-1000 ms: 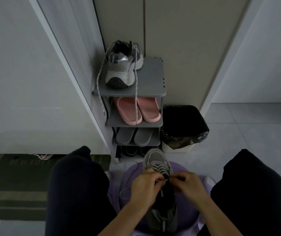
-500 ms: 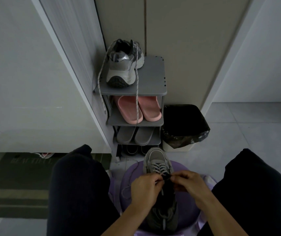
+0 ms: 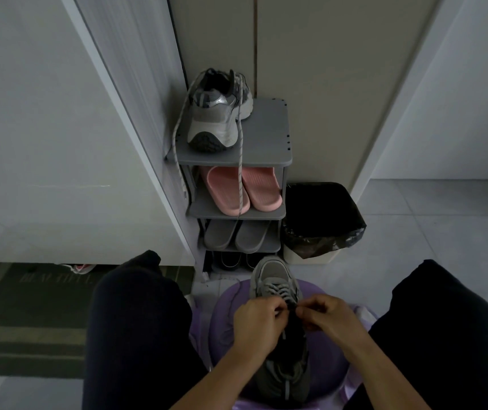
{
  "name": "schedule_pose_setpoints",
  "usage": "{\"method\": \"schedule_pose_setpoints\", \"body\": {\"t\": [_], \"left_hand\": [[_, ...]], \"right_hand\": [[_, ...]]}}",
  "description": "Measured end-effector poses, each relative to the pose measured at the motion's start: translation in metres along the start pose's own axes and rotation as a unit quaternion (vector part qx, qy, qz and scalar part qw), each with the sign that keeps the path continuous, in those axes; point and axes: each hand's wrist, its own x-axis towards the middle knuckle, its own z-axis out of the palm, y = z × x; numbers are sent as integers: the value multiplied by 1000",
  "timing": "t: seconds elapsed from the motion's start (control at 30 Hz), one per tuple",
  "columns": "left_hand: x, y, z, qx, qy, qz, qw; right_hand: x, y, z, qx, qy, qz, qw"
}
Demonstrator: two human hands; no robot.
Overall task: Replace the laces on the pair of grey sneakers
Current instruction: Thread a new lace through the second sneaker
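At 6 o'clock the left hand (image 3: 259, 324) and right hand (image 3: 330, 318) each pinch the lace (image 3: 279, 292) of a grey sneaker (image 3: 272, 272), which is part-laced with its toe toward 12 on a purple stool (image 3: 228, 315) between the knees. At 12 the second sneaker (image 3: 213, 122) sits at the shoe rack (image 3: 266, 140) edge with its laces dangling. Tiled floor (image 3: 414, 232) opens toward 2.

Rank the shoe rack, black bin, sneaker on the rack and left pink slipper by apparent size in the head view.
1. shoe rack
2. black bin
3. sneaker on the rack, only slightly smaller than the bin
4. left pink slipper, partly hidden under the shelf
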Motion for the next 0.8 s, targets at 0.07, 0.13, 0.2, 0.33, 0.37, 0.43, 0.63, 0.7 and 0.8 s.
{"method": "schedule_pose_setpoints", "body": {"t": [0.07,0.13,0.2,0.33,0.37,0.43,0.63,0.7,0.8], "left_hand": [[0,2,-2,3,-3,-3,1000],[0,5,-3,12,-15,-6,1000],[2,8,-2,23,-31,-13,999],[5,7,-3,22,-56,-2,998],[4,7,-3,8,-59,3,998],[4,4,-6,-57,-60,-3,997],[13,-23,-27,-384,-53,-133,912],[15,-27,-28,-423,-80,-147,891],[15,-28,-21,-439,-125,-151,877]], "right_hand": [[0,0,1,-8,-2,-8,1000],[0,0,2,-26,-1,-22,999],[1,1,2,-41,2,-36,999],[3,3,1,-5,-2,-25,1000],[4,3,2,7,-5,-16,1000],[4,4,4,45,-6,0,999],[5,-2,4,213,138,40,967],[4,-3,8,224,133,36,965],[2,-1,10,213,52,57,974]]}}
